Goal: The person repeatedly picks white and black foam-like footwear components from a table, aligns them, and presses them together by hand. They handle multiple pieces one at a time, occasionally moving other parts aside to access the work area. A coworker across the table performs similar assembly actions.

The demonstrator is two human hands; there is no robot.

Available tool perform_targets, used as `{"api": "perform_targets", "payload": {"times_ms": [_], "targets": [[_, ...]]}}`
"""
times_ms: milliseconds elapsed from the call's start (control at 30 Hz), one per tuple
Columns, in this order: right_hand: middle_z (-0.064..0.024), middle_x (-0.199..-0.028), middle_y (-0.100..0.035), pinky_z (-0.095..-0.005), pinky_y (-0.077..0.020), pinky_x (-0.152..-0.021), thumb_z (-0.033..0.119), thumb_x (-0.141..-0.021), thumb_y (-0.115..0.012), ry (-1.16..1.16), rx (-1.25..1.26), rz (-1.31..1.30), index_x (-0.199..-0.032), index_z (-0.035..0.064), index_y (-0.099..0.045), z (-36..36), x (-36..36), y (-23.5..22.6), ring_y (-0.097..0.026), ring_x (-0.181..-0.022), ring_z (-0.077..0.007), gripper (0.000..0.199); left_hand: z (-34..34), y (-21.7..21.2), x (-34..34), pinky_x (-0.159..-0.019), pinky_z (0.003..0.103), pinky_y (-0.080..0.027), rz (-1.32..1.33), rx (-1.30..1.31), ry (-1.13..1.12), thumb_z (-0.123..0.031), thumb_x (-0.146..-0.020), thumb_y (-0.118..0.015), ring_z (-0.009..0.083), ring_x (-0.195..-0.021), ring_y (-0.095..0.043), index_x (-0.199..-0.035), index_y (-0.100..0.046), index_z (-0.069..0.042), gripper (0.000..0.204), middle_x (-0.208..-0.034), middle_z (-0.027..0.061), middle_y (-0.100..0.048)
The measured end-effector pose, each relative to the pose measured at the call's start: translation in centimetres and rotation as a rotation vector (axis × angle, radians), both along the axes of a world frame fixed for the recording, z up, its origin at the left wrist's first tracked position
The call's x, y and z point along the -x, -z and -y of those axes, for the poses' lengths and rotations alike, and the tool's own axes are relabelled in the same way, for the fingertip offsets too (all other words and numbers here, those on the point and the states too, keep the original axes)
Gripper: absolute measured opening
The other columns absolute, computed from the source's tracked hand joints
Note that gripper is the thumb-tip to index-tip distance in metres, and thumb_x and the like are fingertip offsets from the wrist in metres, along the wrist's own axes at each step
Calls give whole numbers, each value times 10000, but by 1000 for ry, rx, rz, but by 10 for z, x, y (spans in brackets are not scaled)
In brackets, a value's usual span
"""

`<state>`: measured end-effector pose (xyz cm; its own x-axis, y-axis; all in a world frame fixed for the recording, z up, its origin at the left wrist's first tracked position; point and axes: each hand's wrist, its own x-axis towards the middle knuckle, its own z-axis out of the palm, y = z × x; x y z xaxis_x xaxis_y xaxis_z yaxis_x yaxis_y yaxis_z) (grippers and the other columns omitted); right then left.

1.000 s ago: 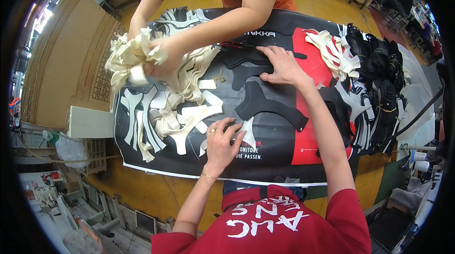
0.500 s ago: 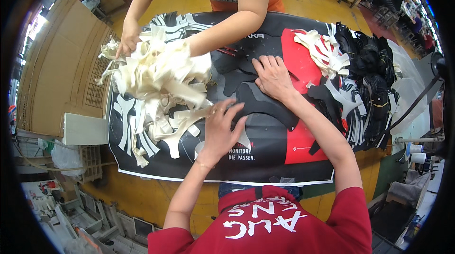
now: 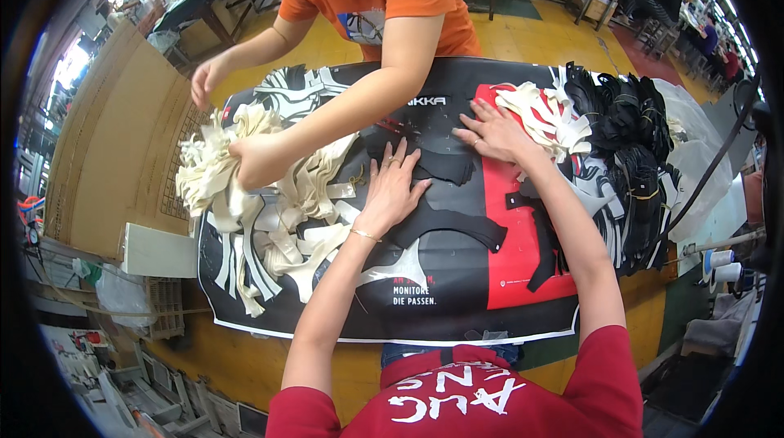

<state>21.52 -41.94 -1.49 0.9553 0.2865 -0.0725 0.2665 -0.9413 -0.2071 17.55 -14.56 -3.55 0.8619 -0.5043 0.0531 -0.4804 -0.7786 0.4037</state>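
Two bare hands reach across the counter [image 3: 482, 322], which is covered in black and red. We see the left hand [image 3: 394, 185] palm down, its grip spread, at the left edge of the upper black pieces [image 3: 447, 168]; whether its fingertips press on them we cannot tell. Just right of its wrist we find a curved black piece [image 3: 461, 224] lying flat, with a white piece [image 3: 408, 265] below it. Our right hand [image 3: 496, 134] has its grip spread too, palm down by the red area's edge, near cream strips [image 3: 543, 115]. Farther right we see black bundles [image 3: 637, 177]. Across from us, a co-worker's hand [image 3: 260, 162] touches a cream pile [image 3: 208, 164] on the left.
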Motion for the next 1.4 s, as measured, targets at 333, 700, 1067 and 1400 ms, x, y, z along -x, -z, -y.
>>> {"api": "perform_targets", "payload": {"times_ms": [333, 700, 1067, 1400], "targets": [[-145, -1017, -673, -440, -522, -882, 327, -788, -852, 438, -396, -45, -1392, 90, -551, 14, 8, 17, -660, -1013, -324, 715, -5, -5, -11, -1147, 541, -316, 68, 72, -11, -328, -908, -711, 404, -1445, -360, -1411, -524, -65, 597, -1546, 252, -396], [-73, -732, -693, -335, -512, -672, 263, -788, -863, 514, -482, -29, -856, 41, -753, 30, -7, 19, -644, -670, -180, 257, -6, 1, -23, -1160, 509, -319, 88, 58, 26, -359, -884, -747, 396, -1441, -382, -1410, -541, -111, 617, -1524, 233, -450], [-173, -1188, -656, -463, -530, -901, 615, -721, -824, 86, -268, 8, -1228, 49, -632, -62, 20, 2, -630, -1143, -356, 784, -18, 0, -64, -1075, 474, -402, 271, 177, 2, -154, -948, -627, 366, -1298, -513, -1286, -628, -74, 347, -1402, 173, -559], [-210, -898, -722, -438, -560, -758, 590, -740, -835, 269, -219, -391, -857, -24, -693, -60, 35, -14, -718, -872, -372, 642, -32, -7, -123, -799, 477, -535, 242, 18, -62, -283, -846, -771, 366, -911, -680, -991, -708, -75, 261, -985, 142, -693]]}}
